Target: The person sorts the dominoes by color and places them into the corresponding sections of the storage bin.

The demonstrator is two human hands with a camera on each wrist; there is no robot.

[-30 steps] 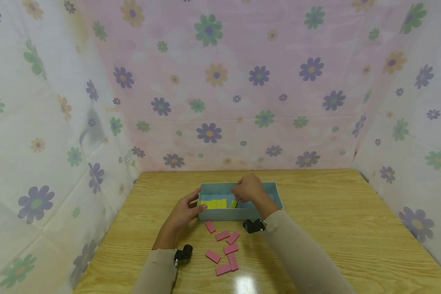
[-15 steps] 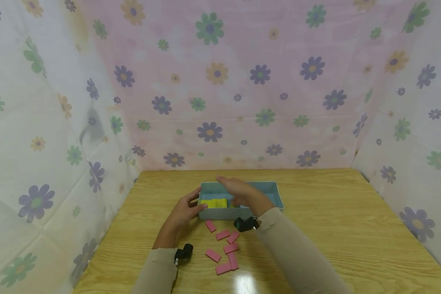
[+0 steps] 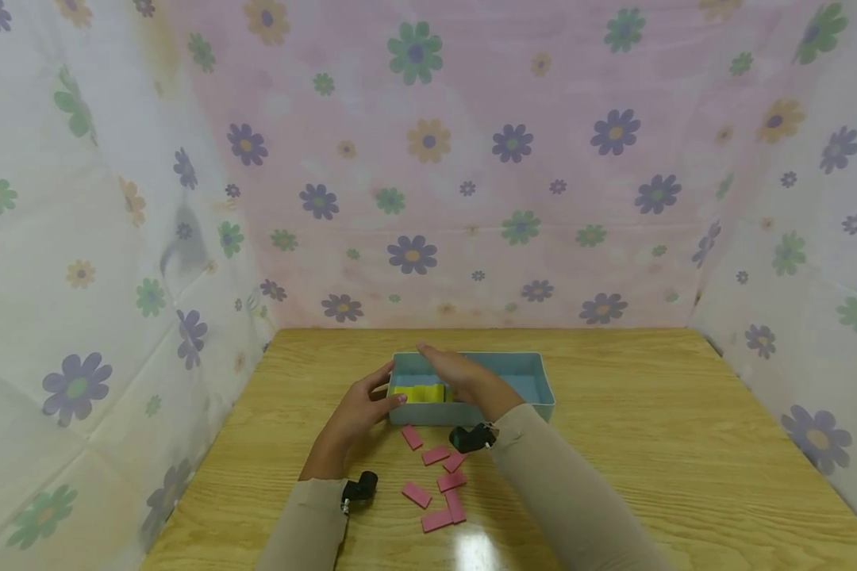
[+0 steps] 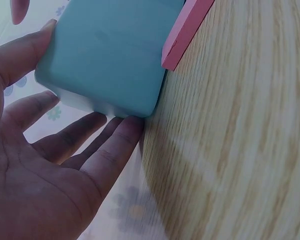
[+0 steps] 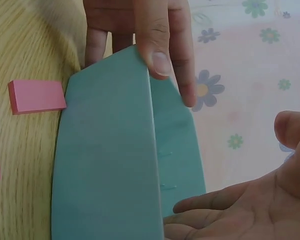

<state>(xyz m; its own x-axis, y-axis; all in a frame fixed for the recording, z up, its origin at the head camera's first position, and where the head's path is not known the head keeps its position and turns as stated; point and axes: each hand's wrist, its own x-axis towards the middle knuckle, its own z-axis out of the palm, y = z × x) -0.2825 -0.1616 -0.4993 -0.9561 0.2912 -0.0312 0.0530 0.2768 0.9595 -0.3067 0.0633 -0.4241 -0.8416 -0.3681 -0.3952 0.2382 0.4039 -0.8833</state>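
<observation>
A light blue plastic box (image 3: 428,414) stands on the table, with a row of yellow domino-like blocks (image 3: 421,393) in its left part. My left hand (image 3: 360,404) holds the box's left end, thumb over the front rim and fingers around the back, as the right wrist view shows. Straight fingers (image 5: 210,215) of my right hand (image 3: 467,379) reach down over the rim into the box beside the yellow blocks, thumb raised apart. The right fingertips are hidden behind the front wall.
Several pink blocks (image 3: 436,520) lie scattered on the wooden table (image 3: 650,444) in front of the box, one (image 5: 40,96) close to its front wall. Flower-patterned cloth (image 3: 471,159) encloses the table at the back and sides.
My right hand has gone from curled fingers over the box's middle to straight fingers, turned and slightly left beside the yellow blocks. The left hand keeps its hold on the box.
</observation>
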